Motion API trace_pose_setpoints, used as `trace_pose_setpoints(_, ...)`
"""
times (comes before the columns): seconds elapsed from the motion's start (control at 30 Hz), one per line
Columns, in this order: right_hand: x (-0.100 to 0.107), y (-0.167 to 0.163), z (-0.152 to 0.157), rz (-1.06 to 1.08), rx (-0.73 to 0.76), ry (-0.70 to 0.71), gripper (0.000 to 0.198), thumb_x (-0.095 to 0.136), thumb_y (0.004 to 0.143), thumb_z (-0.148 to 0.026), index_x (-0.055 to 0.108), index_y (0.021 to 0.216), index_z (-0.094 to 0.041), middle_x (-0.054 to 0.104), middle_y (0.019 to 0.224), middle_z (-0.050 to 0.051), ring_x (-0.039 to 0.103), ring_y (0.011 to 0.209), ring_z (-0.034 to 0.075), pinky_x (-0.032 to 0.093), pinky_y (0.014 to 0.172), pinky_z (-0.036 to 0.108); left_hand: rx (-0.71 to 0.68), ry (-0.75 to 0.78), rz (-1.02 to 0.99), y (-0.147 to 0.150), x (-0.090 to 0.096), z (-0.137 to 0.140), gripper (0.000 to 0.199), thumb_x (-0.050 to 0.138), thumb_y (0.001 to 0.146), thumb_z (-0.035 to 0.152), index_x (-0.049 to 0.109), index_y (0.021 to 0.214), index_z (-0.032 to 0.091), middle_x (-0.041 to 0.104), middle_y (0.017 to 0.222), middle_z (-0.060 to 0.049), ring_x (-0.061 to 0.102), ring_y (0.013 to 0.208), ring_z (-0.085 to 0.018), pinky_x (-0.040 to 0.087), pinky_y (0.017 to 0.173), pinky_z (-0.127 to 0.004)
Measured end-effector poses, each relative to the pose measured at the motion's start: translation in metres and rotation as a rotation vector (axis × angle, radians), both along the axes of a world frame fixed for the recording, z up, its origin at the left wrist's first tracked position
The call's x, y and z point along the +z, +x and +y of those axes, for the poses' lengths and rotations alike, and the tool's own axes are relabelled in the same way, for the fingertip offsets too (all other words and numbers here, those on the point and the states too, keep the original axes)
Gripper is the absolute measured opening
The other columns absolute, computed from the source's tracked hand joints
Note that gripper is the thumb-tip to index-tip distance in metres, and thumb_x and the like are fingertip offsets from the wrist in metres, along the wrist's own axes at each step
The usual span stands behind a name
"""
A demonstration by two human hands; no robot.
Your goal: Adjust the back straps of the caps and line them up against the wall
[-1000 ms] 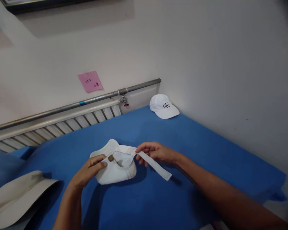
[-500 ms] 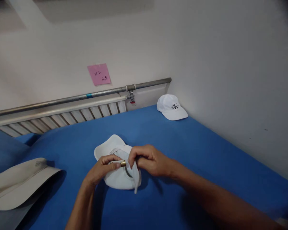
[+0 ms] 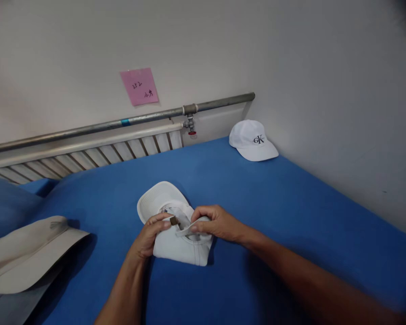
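A white baseball cap (image 3: 181,248) lies on the blue surface below me, its brim (image 3: 160,198) pointing away and its inside partly showing. My left hand (image 3: 150,235) is closed on the cap's left back edge, thumb and fingers beside a small brass buckle (image 3: 173,220). Between the thumb and fingers of my right hand (image 3: 216,223) is the cap's back strap (image 3: 186,231). The strap's free end points left toward the buckle and looks apart from it.
Another white cap with black letters (image 3: 253,141) sits at the far right corner of the blue surface (image 3: 277,203). Beige and grey hats (image 3: 34,255) overlap at the left. Behind are a radiator (image 3: 88,158), a pipe (image 3: 155,116) and a pink note (image 3: 139,86).
The strap end, which hung down before, now points left toward the buckle in my right fingers. The cap has turned a little, and the camera view has shifted slightly.
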State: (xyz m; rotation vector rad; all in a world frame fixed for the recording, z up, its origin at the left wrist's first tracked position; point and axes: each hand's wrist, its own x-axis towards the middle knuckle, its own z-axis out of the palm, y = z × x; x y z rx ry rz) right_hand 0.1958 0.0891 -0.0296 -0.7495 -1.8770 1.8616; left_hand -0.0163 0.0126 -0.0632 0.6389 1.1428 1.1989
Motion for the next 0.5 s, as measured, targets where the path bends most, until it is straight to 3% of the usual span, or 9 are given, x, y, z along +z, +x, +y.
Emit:
trace_pose_setpoints(0.3, -0.016, -0.009, 0.006, 0.164, -0.105, -0.272, 0.011, 0.065, 0.07, -0.024, 0.061, 0.078, -0.017, 0.051, 0.047, -0.008, 0.044, 0.044, 0.006, 0.036, 0.047, 0.02, 0.032, -0.052, 0.027, 0.002, 0.002, 0.003, 0.027, 0.078, 0.05, 0.024, 0.07, 0.073, 0.013, 0.064, 0.053, 0.001, 0.051, 0.042, -0.008, 0.036, 0.043, -0.018)
trace_pose_setpoints(0.5, -0.023, -0.012, 0.007, 0.255, -0.175, -0.356, 0.016, 0.068, 0.067, -0.025, 0.063, 0.079, -0.016, 0.052, 0.047, -0.008, 0.044, 0.044, 0.006, 0.035, 0.046, 0.02, 0.084, -0.063, 0.025, 0.002, -0.001, 0.003, 0.031, 0.082, 0.044, 0.024, 0.07, 0.071, 0.014, 0.066, 0.056, 0.0, 0.055, 0.044, -0.01, 0.039, 0.044, -0.02)
